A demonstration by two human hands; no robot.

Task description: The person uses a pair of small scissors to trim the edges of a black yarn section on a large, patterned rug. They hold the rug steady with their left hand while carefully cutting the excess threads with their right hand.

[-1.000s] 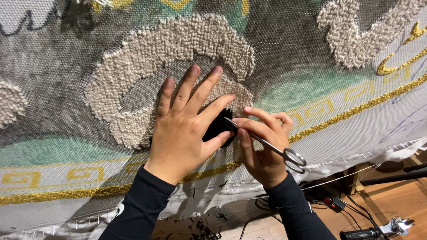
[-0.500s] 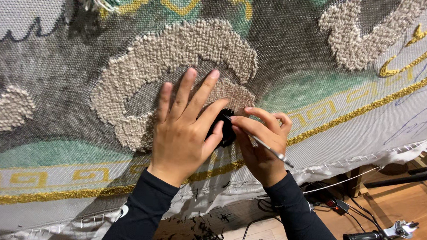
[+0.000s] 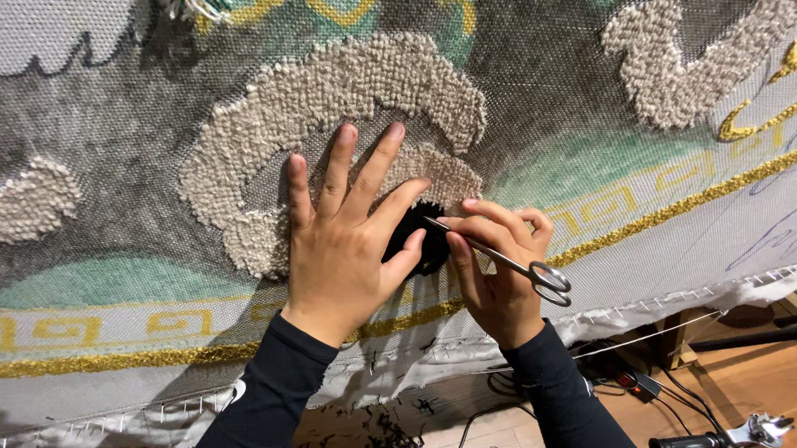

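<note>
1. Head view: a large tufted rug cloth [image 3: 605,163] stretched on a frame, grey ground with beige loop-pile scrolls, green fields and a gold border band [image 3: 676,209].
2. Left hand [image 3: 347,239]: laid flat and open on the cloth, fingers spread over the beige loop-pile scroll [image 3: 332,100], thumb touching the edge of a small black tufted patch [image 3: 427,244]. It grips nothing; it presses the cloth.
3. Right hand [image 3: 497,276]: fingers pinched round the shank of a pair of small steel scissors [image 3: 507,258], held like a pen rather than through the loops.
4. Scissors, position: just right of the black patch, tip touching or nearly touching its upper edge, between the two hands.
5. Scissors, orientation: long axis runs from upper left to lower right; the blades point up-left into the patch, the finger loops trail down-right past the knuckles. Whether the blades are parted cannot be told.
6. Step in hand, as judged: trimming or picking at the black pile while the cloth is steadied.
7. Next move, as judged: calls for a shallow tip kept clear of the left thumb and of the beige loops alongside.
8. Below the frame: black yarn clippings [image 3: 385,445] on the wooden floor [image 3: 757,384], cables, and a handled tool [image 3: 712,446] lying at lower right.
</note>
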